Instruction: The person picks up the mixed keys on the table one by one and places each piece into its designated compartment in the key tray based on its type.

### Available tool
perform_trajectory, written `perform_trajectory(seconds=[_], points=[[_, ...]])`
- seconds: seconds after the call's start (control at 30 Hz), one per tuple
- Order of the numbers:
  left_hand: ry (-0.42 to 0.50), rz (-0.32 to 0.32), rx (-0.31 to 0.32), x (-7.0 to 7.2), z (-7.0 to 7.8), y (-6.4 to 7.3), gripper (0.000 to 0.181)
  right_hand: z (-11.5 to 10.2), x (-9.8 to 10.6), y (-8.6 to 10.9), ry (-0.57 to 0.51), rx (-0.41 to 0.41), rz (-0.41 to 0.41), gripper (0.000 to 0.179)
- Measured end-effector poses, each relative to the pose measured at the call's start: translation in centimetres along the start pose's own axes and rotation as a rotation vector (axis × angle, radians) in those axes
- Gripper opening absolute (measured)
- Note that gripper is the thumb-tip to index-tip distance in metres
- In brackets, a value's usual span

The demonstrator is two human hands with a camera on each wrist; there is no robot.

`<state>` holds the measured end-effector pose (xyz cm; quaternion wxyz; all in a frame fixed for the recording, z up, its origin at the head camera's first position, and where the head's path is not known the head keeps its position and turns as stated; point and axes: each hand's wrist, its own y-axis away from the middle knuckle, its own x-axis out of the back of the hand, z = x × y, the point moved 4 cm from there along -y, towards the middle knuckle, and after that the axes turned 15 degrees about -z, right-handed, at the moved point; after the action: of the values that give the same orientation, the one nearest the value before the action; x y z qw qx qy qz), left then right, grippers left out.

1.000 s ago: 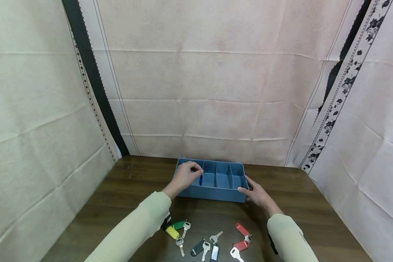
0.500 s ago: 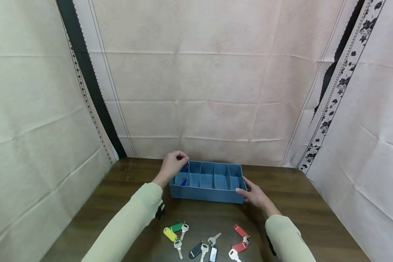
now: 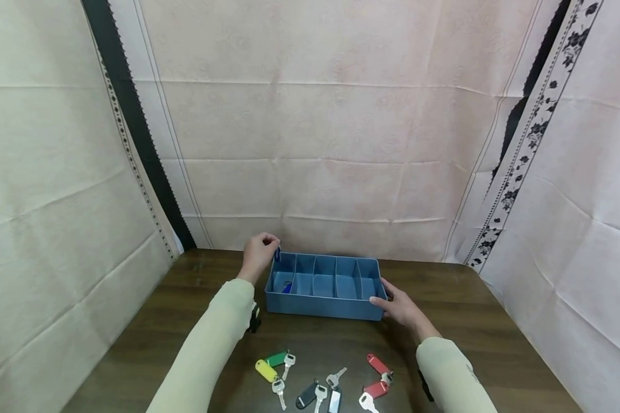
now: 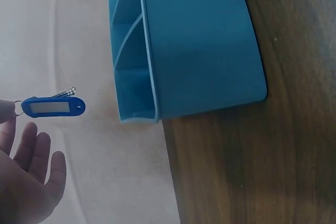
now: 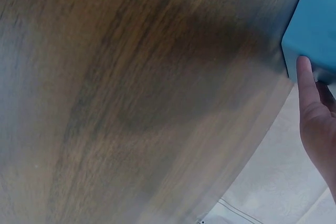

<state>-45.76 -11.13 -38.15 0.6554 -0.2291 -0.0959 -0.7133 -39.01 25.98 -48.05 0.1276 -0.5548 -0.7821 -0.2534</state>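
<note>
My left hand [image 3: 258,257] is raised at the back left corner of the blue compartment box [image 3: 322,306]. Thumb and finger pinch the ring of a blue key tag [image 4: 52,107], which hangs beside a key [image 4: 67,92]. In the left wrist view the tag is apart from the box. Another blue tag [image 3: 287,287] lies in the leftmost compartment. My right hand [image 3: 404,310] holds the box's right end, thumb at the front corner and fingers along the side. The thumb [image 5: 307,80] shows against the blue wall in the right wrist view.
On the wooden table [image 3: 186,321], nearer me, lie keys with a green tag [image 3: 276,359], a yellow tag [image 3: 266,370], black tags [image 3: 307,394] and red tags [image 3: 378,363]. A pale cloth [image 3: 310,143] hangs behind the table's back edge, with more cloth at both sides.
My left hand has moved left from above the box's left compartments to its back left corner, carrying the key tag. The right hand stays on the box's right end.
</note>
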Motion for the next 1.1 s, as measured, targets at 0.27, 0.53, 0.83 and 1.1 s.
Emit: perform_trajectory(seconds=[0.27,0.53,0.83,1.1], points=[[-0.034,0.007,0.041,-0.2,-1.4,-0.6,0.019,-0.4,-0.3,0.2,-0.008,-0.018,0.003,0.105],[-0.043,-0.012,0.058,-0.8,-2.4,-1.0,0.020,-0.9,0.0,0.0,0.021,-0.042,-0.027,0.099],[-0.077,-0.015,-0.002,0.1,-2.0,-0.4,0.021,-2.6,0.8,-0.2,0.234,-0.034,-0.071,0.088],[-0.103,-0.024,-0.032,1.3,-2.1,0.6,0.019,-3.0,1.0,-0.4,0.230,-0.059,-0.093,0.088]])
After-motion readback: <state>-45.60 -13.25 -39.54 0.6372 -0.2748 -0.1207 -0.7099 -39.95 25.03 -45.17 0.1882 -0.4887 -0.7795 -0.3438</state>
